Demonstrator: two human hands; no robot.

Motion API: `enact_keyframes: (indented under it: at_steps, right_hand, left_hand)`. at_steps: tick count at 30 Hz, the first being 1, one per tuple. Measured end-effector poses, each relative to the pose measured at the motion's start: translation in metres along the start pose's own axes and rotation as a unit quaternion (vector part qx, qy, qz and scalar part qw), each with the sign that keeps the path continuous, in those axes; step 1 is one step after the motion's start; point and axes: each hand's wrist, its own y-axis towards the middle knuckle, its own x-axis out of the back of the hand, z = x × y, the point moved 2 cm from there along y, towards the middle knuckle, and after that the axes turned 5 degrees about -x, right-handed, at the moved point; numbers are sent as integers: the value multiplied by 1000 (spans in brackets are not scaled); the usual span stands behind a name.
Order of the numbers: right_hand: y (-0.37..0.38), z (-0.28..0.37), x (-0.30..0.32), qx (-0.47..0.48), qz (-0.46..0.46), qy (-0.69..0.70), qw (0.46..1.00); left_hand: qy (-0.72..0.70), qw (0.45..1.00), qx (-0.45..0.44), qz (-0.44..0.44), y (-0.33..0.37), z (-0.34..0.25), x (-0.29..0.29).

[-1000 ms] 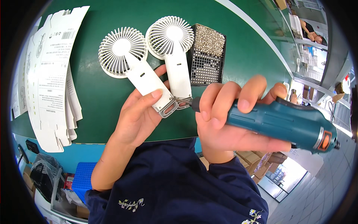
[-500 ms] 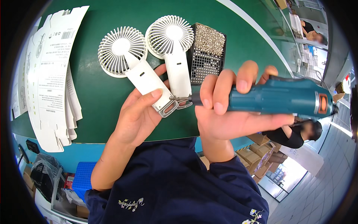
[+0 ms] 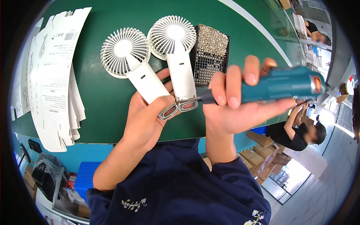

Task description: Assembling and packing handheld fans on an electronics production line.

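Note:
Two white handheld fans lie side by side, their caged heads away from me. My left hand (image 3: 140,118) is closed round the handle of the left fan (image 3: 148,84), thumb on its lower end. Fingers of that hand pass behind toward the right fan (image 3: 180,73). Grey loops stick out from the near ends of both handles. My right hand (image 3: 232,112) grips a teal electric screwdriver (image 3: 279,86), held nearly level. Its dark bit points left and reaches the handle ends by the loops; whether a screw sits at the tip, I cannot tell.
A black screw tray (image 3: 210,56) with loose silver screws and a perforated grid stands right of the fans. Flat printed white cartons (image 3: 52,82) are stacked at the left of the green table (image 3: 101,120). Beyond the table's right side a person in black (image 3: 296,135) works near cardboard boxes.
The screwdriver's rear end has swung up and its bit shows more plainly. My right hand has shifted slightly right. My left thumb has slid toward the handle's end.

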Motion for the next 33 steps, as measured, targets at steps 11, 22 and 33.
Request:
enact_keyframes:
  at_steps: [11, 22, 33]
  right_hand:
    - [-16, 12, -25, 4, 108, -85, 990]
    - [-12, 3, -14, -20, 136, -86, 987]
    - [-3, 0, -13, -2, 117, -57, 992]
  left_hand:
    - [-40, 999, -6, 12, 3, 3, 4]
    - [-46, 999, 8, 18, 2, 2, 5]
    - [-57, 998, -1, 26, 4, 3, 5]
